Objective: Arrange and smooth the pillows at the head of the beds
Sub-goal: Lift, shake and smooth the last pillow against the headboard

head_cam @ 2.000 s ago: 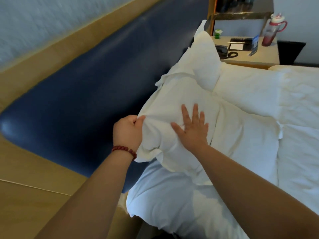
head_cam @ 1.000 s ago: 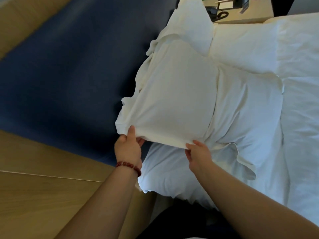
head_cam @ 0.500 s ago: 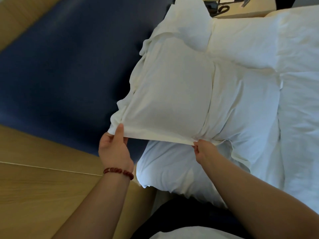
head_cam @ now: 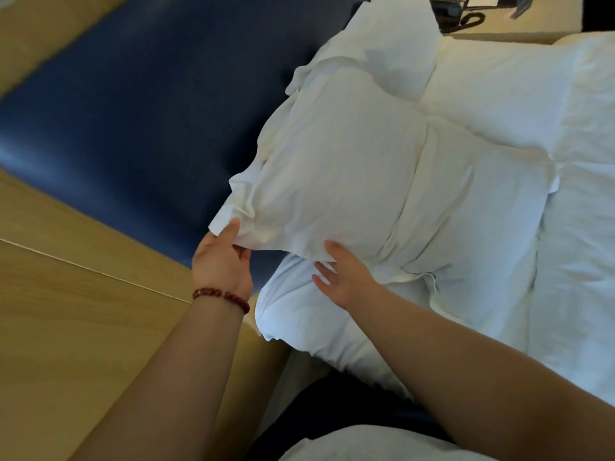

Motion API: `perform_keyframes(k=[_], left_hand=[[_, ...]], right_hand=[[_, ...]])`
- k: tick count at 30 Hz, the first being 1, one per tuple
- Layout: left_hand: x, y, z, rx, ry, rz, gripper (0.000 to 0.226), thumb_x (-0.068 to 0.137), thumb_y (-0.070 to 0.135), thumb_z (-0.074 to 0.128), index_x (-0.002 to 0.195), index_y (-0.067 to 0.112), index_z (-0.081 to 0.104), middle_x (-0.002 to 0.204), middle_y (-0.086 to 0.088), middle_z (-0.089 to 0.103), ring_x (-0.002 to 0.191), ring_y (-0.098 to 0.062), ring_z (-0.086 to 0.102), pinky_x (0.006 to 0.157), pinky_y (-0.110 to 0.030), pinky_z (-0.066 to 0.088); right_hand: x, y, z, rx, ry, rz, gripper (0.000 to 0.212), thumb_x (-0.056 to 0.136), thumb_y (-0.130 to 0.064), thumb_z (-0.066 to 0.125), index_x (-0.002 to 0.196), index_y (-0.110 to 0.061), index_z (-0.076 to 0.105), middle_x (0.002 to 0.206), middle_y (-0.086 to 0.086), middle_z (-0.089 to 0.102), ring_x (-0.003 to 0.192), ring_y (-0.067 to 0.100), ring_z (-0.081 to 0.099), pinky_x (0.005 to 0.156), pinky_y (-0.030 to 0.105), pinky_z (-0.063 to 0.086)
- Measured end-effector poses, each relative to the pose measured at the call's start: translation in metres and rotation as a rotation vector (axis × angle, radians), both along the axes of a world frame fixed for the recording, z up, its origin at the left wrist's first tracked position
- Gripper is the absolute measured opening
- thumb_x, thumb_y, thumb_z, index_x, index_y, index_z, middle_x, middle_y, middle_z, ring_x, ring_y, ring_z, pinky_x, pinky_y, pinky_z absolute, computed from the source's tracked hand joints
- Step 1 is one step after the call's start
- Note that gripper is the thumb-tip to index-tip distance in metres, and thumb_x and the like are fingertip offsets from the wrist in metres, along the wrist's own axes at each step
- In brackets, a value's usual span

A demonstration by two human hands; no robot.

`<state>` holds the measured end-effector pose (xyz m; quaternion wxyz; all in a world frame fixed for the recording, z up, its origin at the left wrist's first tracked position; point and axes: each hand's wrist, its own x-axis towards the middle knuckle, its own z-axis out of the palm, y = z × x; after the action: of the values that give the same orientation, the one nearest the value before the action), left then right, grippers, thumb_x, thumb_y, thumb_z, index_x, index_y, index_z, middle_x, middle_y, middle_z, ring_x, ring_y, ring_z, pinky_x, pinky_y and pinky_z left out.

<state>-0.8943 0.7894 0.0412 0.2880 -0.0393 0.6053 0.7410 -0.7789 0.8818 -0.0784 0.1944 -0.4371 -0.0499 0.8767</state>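
A cream-white pillow (head_cam: 332, 168) leans against the blue padded headboard (head_cam: 139, 104) at the near end of the bed. My left hand (head_cam: 223, 261), with a red bead bracelet, pinches the pillow's near left corner, thumb on top and fingers beneath. My right hand (head_cam: 342, 274) lies at the pillow's lower edge with fingers spread and straight, thumb touching the fabric. A second pillow (head_cam: 472, 211) lies flat to the right of the first. Farther along, an upright pillow (head_cam: 392, 41) and a flat one (head_cam: 506, 81) sit in the same way.
White bedding (head_cam: 299, 314) bulges below the held pillow, and a white duvet (head_cam: 579, 261) covers the right side. Wooden panelling (head_cam: 66, 311) frames the headboard on the left. A nightstand with a black telephone (head_cam: 466, 15) stands at the top right.
My right hand has let go of the pillow's lower edge and spread its fingers. My left hand keeps its hold on the corner. The pillow's edge has dropped onto the bedding.
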Motion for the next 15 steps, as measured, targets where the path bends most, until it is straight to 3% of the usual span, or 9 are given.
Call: perform_keyframes(k=[2, 5, 9, 15], left_hand=[[-0.004, -0.002, 0.004, -0.001, 0.016, -0.007, 0.023, 0.094, 0.02, 0.065, 0.115, 0.011, 0.068, 0.11, -0.002, 0.074, 0.102, -0.014, 0.071, 0.089, -0.028, 0.055], [-0.012, -0.006, 0.011, -0.054, 0.059, 0.018, 0.015, 0.095, 0.024, 0.065, 0.103, 0.014, 0.071, 0.104, 0.001, 0.076, 0.099, -0.012, 0.071, 0.084, -0.025, 0.055], [-0.018, -0.017, 0.016, -0.14, 0.198, 0.177, 0.016, 0.094, 0.024, 0.065, 0.083, 0.012, 0.065, 0.096, -0.003, 0.073, 0.099, -0.018, 0.071, 0.086, -0.029, 0.057], [-0.016, -0.017, 0.015, -0.168, 0.199, 0.119, 0.014, 0.09, 0.023, 0.071, 0.089, 0.009, 0.069, 0.095, -0.002, 0.075, 0.095, -0.017, 0.072, 0.087, -0.03, 0.057]], right_hand=[[-0.005, -0.003, 0.001, 0.011, -0.003, -0.047, 0.025, 0.092, -0.017, 0.068, 0.116, -0.019, 0.063, 0.12, 0.002, 0.064, 0.108, 0.019, 0.061, 0.091, 0.034, 0.049], [-0.006, -0.003, -0.002, 0.016, -0.11, -0.131, 0.007, 0.094, -0.008, 0.062, 0.097, -0.012, 0.066, 0.108, 0.005, 0.068, 0.088, 0.011, 0.065, 0.087, 0.025, 0.052], [-0.003, -0.005, -0.006, 0.05, -0.146, -0.119, 0.01, 0.094, -0.004, 0.06, 0.09, -0.01, 0.066, 0.094, 0.006, 0.07, 0.085, 0.014, 0.067, 0.086, 0.024, 0.053], [-0.002, -0.006, -0.014, 0.117, -0.231, -0.121, 0.007, 0.09, 0.001, 0.065, 0.091, -0.006, 0.065, 0.094, 0.011, 0.071, 0.084, 0.019, 0.07, 0.078, 0.026, 0.056]])
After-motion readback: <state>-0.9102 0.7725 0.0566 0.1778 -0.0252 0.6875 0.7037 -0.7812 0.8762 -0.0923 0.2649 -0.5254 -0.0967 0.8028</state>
